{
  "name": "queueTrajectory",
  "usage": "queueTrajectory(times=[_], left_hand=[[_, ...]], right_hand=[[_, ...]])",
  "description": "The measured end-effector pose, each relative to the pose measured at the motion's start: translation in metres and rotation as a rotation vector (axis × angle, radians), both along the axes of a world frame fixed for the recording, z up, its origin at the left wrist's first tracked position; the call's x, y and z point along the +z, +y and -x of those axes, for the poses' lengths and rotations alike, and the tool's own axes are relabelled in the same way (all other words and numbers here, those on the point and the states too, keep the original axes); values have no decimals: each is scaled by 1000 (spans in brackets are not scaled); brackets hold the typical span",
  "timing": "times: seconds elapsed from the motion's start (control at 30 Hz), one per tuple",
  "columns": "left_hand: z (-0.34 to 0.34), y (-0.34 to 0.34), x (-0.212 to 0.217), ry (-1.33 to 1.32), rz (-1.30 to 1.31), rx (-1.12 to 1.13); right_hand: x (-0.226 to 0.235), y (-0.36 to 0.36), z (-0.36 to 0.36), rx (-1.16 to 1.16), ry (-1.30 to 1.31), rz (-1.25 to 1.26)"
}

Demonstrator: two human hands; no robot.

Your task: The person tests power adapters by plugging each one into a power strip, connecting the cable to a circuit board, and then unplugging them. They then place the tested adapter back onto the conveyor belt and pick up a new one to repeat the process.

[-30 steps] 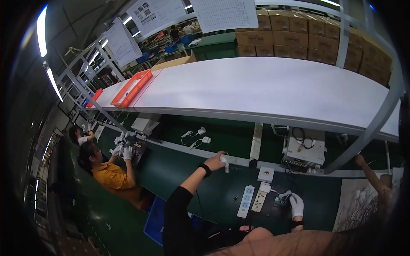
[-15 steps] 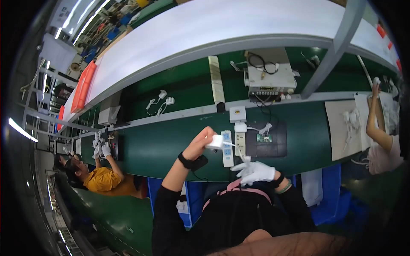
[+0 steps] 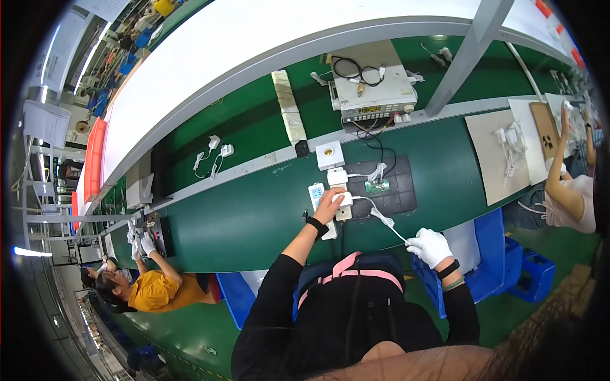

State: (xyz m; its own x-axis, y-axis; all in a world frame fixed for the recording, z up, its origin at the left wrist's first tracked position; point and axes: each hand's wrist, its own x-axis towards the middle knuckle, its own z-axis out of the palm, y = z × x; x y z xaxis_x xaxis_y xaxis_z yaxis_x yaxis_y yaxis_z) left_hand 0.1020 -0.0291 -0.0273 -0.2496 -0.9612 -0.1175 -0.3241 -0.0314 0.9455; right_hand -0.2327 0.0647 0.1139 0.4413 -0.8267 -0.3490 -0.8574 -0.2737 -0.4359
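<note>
Far left, orange-red tray [image 3: 94, 159] was seen on the white shelf [image 3: 203, 44]; contents couldn't be made out at that angle. Under the bench [image 3: 254, 222], left side: blue bin [image 3: 230, 298], partly covered by the left sleeve [image 3: 270, 311], something pale inside, not identifiable.

Right of the person, another blue bin [image 3: 490, 244] was seen below the bench edge, with a pale sheet-like item [image 3: 465, 244] in it. Far right on the bench, dark small pieces [image 3: 548, 145] were held in a shallow brown tray [image 3: 544, 120].

Hands: left forearm was angled up and forward from lower left. White power adapter [image 3: 345, 199] was gripped in the bare left hand [image 3: 332, 206], fingers curled round it, right over the white power strip [image 3: 344, 212]; whether it was plugged in can't be told. Its white cable [image 3: 383, 219], tied in a bundle midway, was stretched rightward past the black mat [image 3: 399, 190]. The cable's far end was pinched in the white-gloved right hand [image 3: 430, 247], fingers bunched, palm down, just off the bench's near edge. Right elbow was bent, forearm brought in from lower right.
</note>
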Motion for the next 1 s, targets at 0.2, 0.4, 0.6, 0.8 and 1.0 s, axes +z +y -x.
queueTrajectory(times=[0.2,0.4,0.6,0.8,1.0], left_hand=[[1,14,17,-446,172,-154],[2,11,20,-563,279,-166],[8,16,34,-469,271,-69],[2,-13,53,-394,337,134],[-2,-48,51,-539,238,-101]], right_hand=[[-24,-28,2,-143,-83,181],[-47,-88,-28,-257,-414,512],[-114,-127,-54,-358,-514,385],[-123,-148,-64,-171,-422,233],[-128,-144,-67,-120,-355,254]])
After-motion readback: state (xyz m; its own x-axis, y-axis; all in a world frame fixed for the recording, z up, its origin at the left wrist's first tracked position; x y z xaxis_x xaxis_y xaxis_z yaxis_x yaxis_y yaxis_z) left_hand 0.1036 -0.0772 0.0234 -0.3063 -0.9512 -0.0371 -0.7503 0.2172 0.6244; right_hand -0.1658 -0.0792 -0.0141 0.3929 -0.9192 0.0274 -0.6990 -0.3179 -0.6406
